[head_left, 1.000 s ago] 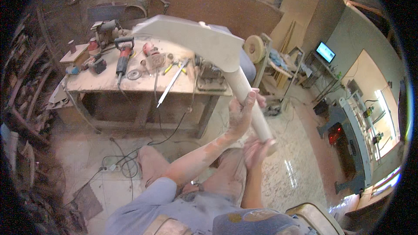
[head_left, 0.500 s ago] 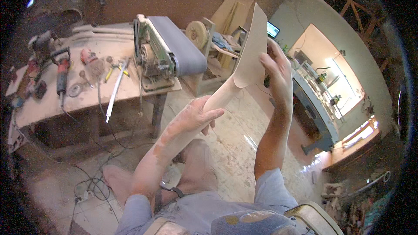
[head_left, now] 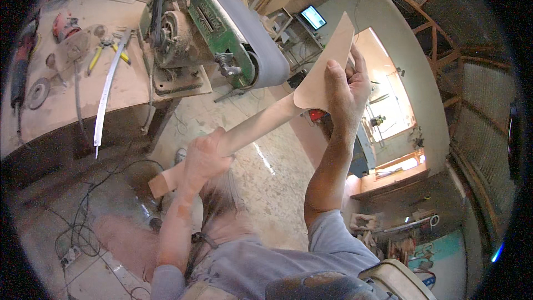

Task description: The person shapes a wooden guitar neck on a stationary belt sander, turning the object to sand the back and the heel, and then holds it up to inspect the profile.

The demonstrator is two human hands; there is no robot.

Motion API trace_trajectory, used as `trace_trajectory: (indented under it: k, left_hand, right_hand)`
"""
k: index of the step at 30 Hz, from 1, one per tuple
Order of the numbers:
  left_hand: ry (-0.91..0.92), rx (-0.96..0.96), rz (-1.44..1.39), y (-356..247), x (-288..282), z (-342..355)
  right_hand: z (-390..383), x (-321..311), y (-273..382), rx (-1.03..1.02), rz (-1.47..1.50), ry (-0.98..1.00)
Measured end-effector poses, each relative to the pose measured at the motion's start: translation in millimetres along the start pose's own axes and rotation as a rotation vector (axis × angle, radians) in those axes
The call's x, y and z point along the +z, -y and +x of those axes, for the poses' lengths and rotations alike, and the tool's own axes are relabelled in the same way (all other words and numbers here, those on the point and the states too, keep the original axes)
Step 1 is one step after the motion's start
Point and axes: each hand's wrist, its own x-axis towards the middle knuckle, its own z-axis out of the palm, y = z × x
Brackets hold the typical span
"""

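A pale, smooth wooden piece [head_left: 261, 124] runs slantwise in front of me. It has a long straight shaft and a broad, flat head that tapers to a point at the upper right. My left hand [head_left: 206, 156] is closed round the shaft, whose squared lower end sticks out past it. On the flat head, my right hand [head_left: 347, 90] presses its thumb against the near face, with the other fingers wrapped behind the edge. Just beyond the piece stands a green belt sander [head_left: 219, 30] with a wide grey belt [head_left: 266, 55]; the wood appears apart from it.
A dusty workbench [head_left: 72, 86] at the left bears pliers [head_left: 101, 56], a pale metal strip [head_left: 108, 97], a red power tool [head_left: 65, 26] and a disc [head_left: 39, 94]. Cables [head_left: 83, 216] tangle on the floor. A lit screen [head_left: 313, 17] stands at the back.
The sander is nearer in view. The wooden piece has swung flatter, its shaft end now showing past my left hand. My right thumb now lies across the head's near face.
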Motion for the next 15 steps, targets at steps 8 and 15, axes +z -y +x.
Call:
trace_trajectory:
  k: [8,15]
  left_hand:
    - [0.038,0.017,-0.085,35.3,-16.4,25.3]
    - [0.078,0.055,-0.111,44.9,-21.1,29.0]
  right_hand:
    - [1.0,33.6,13.2,0.076,-0.265,-0.081]
    - [5.2,48.5,23.5,0.067,-0.35,-0.069]
